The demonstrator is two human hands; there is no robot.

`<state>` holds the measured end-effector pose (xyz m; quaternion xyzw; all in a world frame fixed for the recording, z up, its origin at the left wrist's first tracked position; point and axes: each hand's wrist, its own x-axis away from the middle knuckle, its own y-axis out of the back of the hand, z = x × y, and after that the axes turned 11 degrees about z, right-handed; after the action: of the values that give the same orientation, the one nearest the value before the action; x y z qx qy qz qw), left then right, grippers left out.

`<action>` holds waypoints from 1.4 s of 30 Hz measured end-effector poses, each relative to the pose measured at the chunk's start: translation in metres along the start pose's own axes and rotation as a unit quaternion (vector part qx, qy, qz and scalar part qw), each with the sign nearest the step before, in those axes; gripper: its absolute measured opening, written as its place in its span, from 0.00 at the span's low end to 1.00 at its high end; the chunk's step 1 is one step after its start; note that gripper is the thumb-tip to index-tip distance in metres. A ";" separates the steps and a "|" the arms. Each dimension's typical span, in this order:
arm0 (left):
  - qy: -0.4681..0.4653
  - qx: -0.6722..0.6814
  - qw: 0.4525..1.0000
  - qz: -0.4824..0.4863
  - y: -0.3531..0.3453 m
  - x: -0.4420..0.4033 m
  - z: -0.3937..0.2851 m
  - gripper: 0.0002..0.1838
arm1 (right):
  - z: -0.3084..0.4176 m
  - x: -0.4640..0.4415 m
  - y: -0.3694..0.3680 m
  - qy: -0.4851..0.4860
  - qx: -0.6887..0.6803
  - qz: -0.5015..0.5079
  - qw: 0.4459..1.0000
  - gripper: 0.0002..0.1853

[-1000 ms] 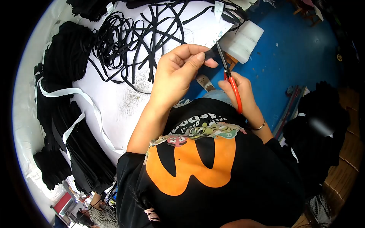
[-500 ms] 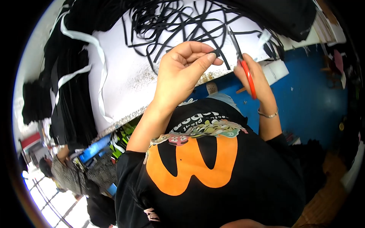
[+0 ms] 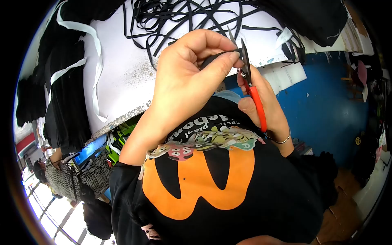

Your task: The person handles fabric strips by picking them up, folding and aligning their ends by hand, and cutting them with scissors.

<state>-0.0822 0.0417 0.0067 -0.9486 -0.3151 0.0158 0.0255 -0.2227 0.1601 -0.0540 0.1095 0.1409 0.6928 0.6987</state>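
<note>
Between its thumb and fingers, my left hand [image 3: 192,67] pinches a dark strip [image 3: 216,57], whose end shows just past the fingertips. My right hand [image 3: 265,98] holds red-handled scissors [image 3: 256,102], with thumb and fingers at the handles. The scissor blades are parted and point up, right beside the left fingertips, around the end of the strip. Most of the strip is hidden by the left hand. Behind the hands, a tangle of narrow black strips [image 3: 179,14] lies on the white table [image 3: 114,61].
Black fabric [image 3: 65,106] and a white ribbon [image 3: 98,53] lie at the table's left side. More black fabric [image 3: 314,16] is at the upper right. A white block [image 3: 286,77] stands by the table edge over a blue floor [image 3: 322,102]. Another person [image 3: 61,175] is at the lower left.
The right hand has brought the scissors left to the left fingertips, and the blades have opened. The left hand looks nearer and slightly higher. The view has shifted over the table.
</note>
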 end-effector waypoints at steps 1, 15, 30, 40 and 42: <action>-0.001 -0.009 1.000 0.007 -0.002 -0.001 -0.001 0.08 | 0.001 0.003 -0.001 -0.002 0.001 -0.006 1.000 0.38; 0.004 0.035 0.994 0.105 -0.019 -0.005 0.005 0.08 | 0.009 0.038 -0.010 -0.053 -0.040 -0.099 0.993 0.35; 0.022 0.003 0.990 0.143 -0.025 -0.008 0.011 0.06 | 0.002 0.064 -0.020 -0.083 -0.008 -0.141 0.987 0.26; 0.022 0.064 0.993 0.101 -0.006 -0.013 0.018 0.12 | -0.067 0.006 0.020 -0.290 0.136 -0.183 0.929 0.30; 0.029 0.056 0.995 0.077 0.000 -0.011 0.018 0.14 | -0.098 -0.018 0.038 -0.325 0.267 -0.147 0.895 0.35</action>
<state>-0.0923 0.0358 -0.0109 -0.9671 -0.2392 0.0079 0.0866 -0.2926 0.1384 -0.1319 0.4888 0.1001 0.4445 0.7439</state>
